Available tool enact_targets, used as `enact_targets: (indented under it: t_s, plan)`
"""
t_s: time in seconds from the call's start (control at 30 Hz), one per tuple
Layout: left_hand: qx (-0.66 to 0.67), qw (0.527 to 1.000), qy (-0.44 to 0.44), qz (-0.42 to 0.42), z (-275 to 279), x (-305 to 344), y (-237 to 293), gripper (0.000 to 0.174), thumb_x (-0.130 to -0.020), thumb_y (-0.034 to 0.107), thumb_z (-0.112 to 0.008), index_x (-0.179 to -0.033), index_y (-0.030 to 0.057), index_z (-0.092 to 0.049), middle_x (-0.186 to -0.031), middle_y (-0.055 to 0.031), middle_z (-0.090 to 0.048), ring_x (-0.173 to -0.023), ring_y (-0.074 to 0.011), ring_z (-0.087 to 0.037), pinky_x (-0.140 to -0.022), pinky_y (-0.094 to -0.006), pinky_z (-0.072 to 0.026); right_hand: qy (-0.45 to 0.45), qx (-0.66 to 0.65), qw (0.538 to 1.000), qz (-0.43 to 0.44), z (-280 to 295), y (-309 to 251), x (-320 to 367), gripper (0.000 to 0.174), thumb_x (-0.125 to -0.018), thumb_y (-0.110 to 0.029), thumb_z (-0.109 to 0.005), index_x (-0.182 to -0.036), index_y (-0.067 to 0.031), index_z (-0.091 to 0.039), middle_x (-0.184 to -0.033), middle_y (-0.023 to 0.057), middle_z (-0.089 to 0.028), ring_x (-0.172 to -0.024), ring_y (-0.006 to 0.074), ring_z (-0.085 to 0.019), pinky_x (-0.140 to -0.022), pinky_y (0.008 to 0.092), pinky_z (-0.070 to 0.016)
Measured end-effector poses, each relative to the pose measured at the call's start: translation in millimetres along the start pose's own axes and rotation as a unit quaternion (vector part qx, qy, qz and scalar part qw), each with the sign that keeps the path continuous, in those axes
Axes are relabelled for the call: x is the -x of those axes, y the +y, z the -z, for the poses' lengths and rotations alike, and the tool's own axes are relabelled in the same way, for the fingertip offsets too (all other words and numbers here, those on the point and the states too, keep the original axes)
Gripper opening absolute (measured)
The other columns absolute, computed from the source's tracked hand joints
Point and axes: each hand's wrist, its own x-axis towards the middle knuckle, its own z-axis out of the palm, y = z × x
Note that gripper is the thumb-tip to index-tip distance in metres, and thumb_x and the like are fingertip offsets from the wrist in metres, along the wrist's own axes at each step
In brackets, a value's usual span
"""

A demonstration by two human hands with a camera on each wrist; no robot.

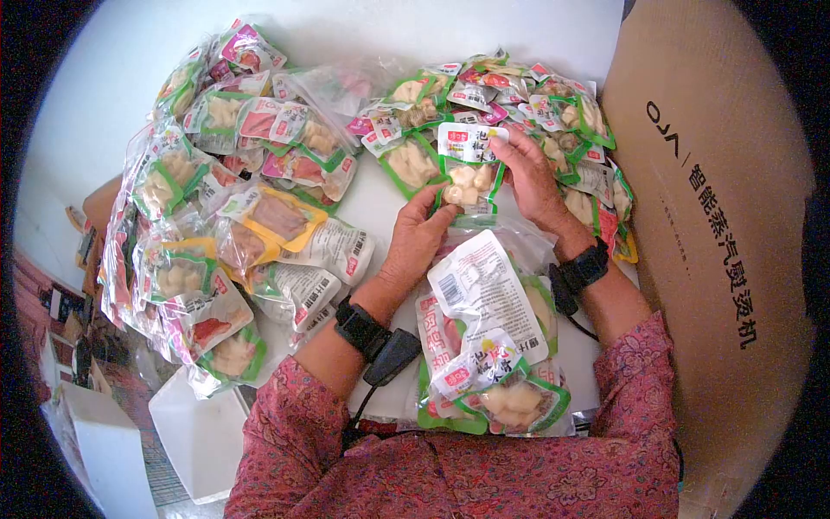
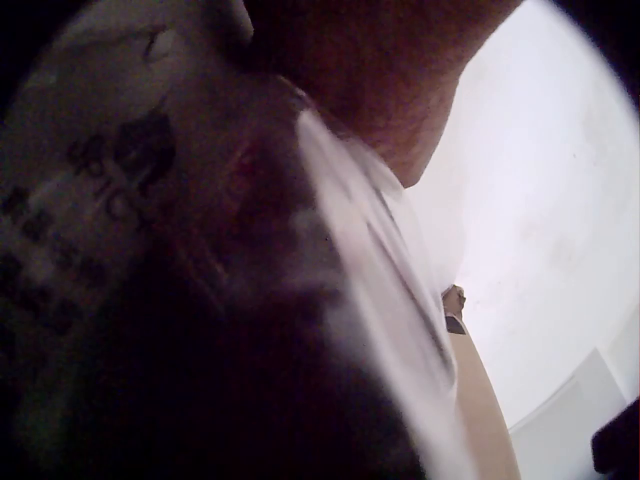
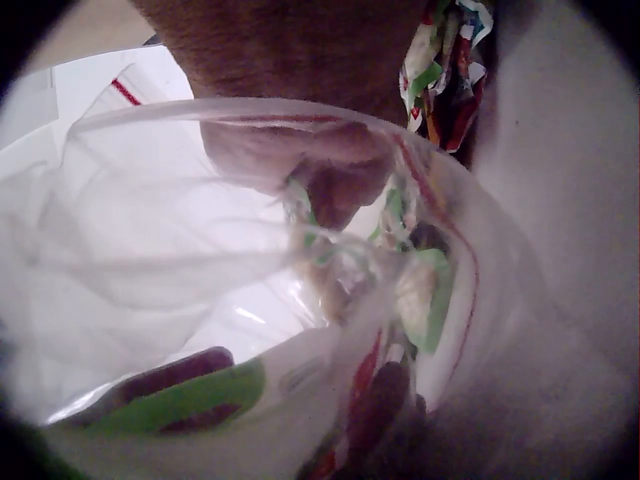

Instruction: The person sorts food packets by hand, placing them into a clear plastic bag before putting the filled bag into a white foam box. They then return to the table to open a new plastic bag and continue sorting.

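Both hands hold one green-edged snack packet (image 1: 469, 177) with pale pieces behind its clear window. The left hand (image 1: 415, 238) pinches its lower left corner between thumb and fingers. At the packet's upper right, the right hand (image 1: 534, 182) grips the edge. Below the hands lies a clear zip bag (image 1: 558, 381) with several packets in and on it, one showing its white printed back (image 1: 488, 290). In the right wrist view, the clear bag's red-lined mouth (image 3: 290, 115) is in front of the hand (image 3: 300, 150). The left wrist view is dark and blurred, with part of the hand (image 2: 370, 80) at the top.
Filled clear bags of packets (image 1: 181, 225) are heaped at the left. A loose pile of packets (image 1: 553, 112) lies at the back right, beside a large cardboard box (image 1: 718, 216). A white container (image 1: 199, 432) stands at the lower left, off the white table (image 1: 389, 35).
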Motion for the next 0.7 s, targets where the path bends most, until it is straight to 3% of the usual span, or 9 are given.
enact_targets:
  t_s: [0.1, 0.47, 0.7]
  plan:
    - [0.009, 0.999, -0.003, 0.034, 1.2, 0.6, 2.8, 0.033, -0.084, 0.014, -0.051, -0.116, 0.0059, -0.048, -0.080, 0.0014, -0.057, -0.049, -0.0007, -0.038, -0.041, -0.0163, -0.0316, 0.000, -0.002, 1.000, 0.005, -0.6, 0.1, -0.1, 0.022, -0.085, -0.023, -0.050, -0.095, -0.0042, -0.056, -0.080, -0.0018, -0.057, -0.069, 0.0044, -0.051, -0.057, 0.0194, -0.0418]
    - [-0.005, 1.000, 0.029, 0.010, -1.7, 1.1, 1.3, 0.033, -0.084, 0.017, -0.054, -0.116, 0.0088, -0.049, -0.080, 0.0009, -0.057, -0.049, -0.0007, -0.037, -0.041, -0.0163, -0.0306, 0.003, -0.015, 1.000, 0.006, -2.0, -3.1, 1.3, 0.021, -0.085, -0.021, -0.050, -0.095, -0.0039, -0.056, -0.081, -0.0006, -0.057, -0.071, 0.0048, -0.051, -0.060, 0.0197, -0.0425]
    - [0.011, 0.999, 0.029, 0.007, -1.5, 0.7, 0.6, 0.032, -0.083, 0.016, -0.056, -0.114, 0.0084, -0.050, -0.076, 0.0013, -0.055, -0.047, -0.0005, -0.036, -0.039, -0.0166, -0.0291, 0.009, 0.054, 0.996, 0.068, -0.8, 0.3, -1.4, 0.029, -0.083, -0.026, -0.055, -0.102, -0.0039, -0.054, -0.082, -0.0002, -0.056, -0.073, 0.0065, -0.049, -0.064, 0.0201, -0.0407]
